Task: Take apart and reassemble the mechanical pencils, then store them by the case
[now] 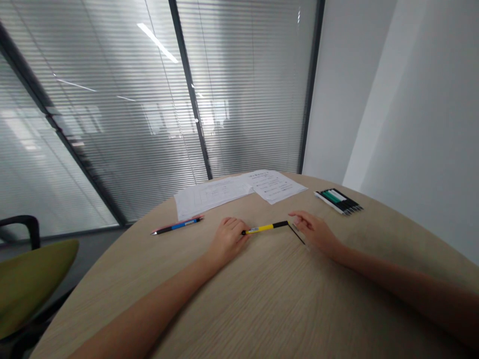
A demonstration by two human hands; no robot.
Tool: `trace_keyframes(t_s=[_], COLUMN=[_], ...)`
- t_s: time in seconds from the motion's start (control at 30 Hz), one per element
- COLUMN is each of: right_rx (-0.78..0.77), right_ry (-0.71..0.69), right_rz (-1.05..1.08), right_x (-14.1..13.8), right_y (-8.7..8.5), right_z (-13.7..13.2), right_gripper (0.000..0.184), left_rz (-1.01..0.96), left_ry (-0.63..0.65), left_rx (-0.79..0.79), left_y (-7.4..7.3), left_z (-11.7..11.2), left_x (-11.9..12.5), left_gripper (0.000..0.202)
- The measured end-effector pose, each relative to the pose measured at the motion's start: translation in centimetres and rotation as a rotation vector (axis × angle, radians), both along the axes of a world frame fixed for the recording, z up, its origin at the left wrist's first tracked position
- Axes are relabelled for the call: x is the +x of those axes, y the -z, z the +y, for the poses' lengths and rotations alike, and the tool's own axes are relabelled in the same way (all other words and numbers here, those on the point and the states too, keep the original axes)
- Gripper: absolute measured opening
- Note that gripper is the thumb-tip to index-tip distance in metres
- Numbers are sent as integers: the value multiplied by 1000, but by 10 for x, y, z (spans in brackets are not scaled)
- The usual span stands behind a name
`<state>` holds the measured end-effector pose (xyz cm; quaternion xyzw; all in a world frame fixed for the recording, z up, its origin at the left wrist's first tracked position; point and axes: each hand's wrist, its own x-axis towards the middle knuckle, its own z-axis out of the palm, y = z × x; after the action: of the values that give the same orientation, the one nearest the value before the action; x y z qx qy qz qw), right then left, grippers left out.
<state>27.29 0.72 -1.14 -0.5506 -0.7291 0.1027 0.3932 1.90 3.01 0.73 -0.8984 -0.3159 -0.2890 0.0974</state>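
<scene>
The round-edged wooden table [258, 309] serves as the working surface and supports both forearms. Printed sheets [213, 194] lie overlapped near the far edge, beyond the hands, a position that presumably keeps the text readable without putting paper under the work. The left hand [228, 239] rests on the table with fingers curled in; thumb and forefinger appear pinched on the left end of a yellow pen [265, 228], probably to steady it. The right hand [318, 234] is positioned at the opposite end, fingers loosely bent and partly spread; whether they grip or touch anything cannot be determined. A row of pens [339, 200] lies side by side beyond the right hand, likely aligned so that single units can be told apart. A blue pen [179, 226] lies to the left, a reddish item directly beside it, well apart from the row. The yellow pen lies crosswise between the hands, its dark right end near the right fingertips. A thin dark rod [297, 234] slants from that end toward the right hand; its attachment is unclear.
</scene>
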Motion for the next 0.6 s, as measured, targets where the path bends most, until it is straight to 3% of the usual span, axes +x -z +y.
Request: trace_keyframes(t_s=[0.13,0.3,0.47,0.6], right_rx=[70,79,87,98], right_ry=[-129,-140,-212,-232], right_rz=[-89,-169,-276,-351], right_x=[0,0,-2,-3], right_y=[1,2,1,2], right_z=[1,2,0,0], right_gripper=[24,20,18,18], left_rz=[-5,-30,-191,-343], left_ry=[22,45,37,32], left_rx=[-6,-16,-92,-239], left_y=[-1,-1,-2,-4], left_z=[-1,0,5,9], left_x=[0,0,-2,-3], left_gripper=[10,9,10,10])
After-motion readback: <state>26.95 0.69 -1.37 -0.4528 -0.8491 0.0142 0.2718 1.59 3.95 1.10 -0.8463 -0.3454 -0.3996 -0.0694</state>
